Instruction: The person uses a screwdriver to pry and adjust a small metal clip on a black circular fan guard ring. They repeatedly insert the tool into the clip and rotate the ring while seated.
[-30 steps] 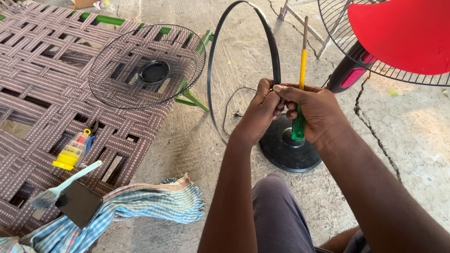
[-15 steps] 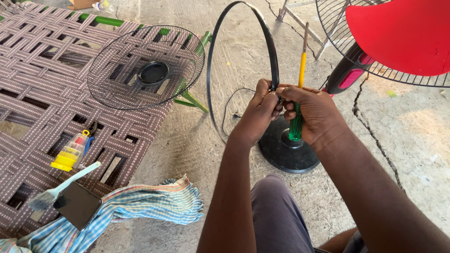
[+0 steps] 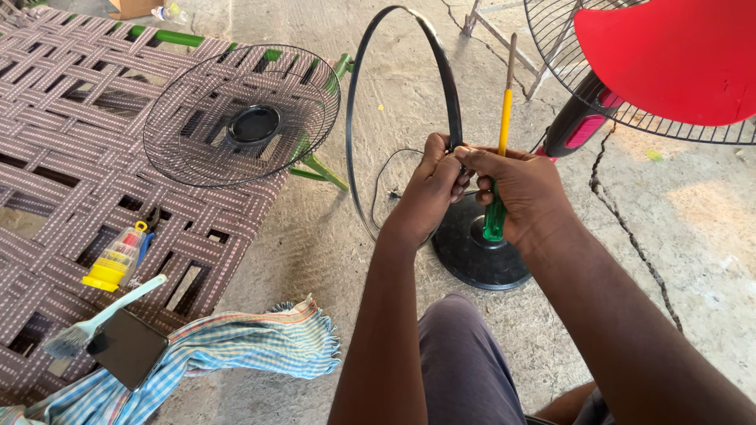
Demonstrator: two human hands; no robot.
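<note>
My left hand (image 3: 429,185) and my right hand (image 3: 520,193) meet at the lower right of a thin black plastic ring (image 3: 358,102), a fan guard rim, and pinch it where its ends join. My right hand also grips a screwdriver (image 3: 499,149) with a green and yellow handle, its shaft pointing up. Right behind my hands stands a pedestal fan with a red blade (image 3: 669,55) inside a wire guard, on a round black base (image 3: 472,252).
A loose black wire fan grille (image 3: 240,114) lies on a woven purple cot (image 3: 63,134) at the left. On the cot also lie a yellow screwdriver-bit case (image 3: 114,260), a light blue brush (image 3: 94,319), a black phone (image 3: 126,358) and a striped cloth (image 3: 236,346). The floor is cracked concrete (image 3: 693,228).
My hands have stayed at the ring's joint with only small finger movements. The ring and screwdriver hold nearly the same position.
</note>
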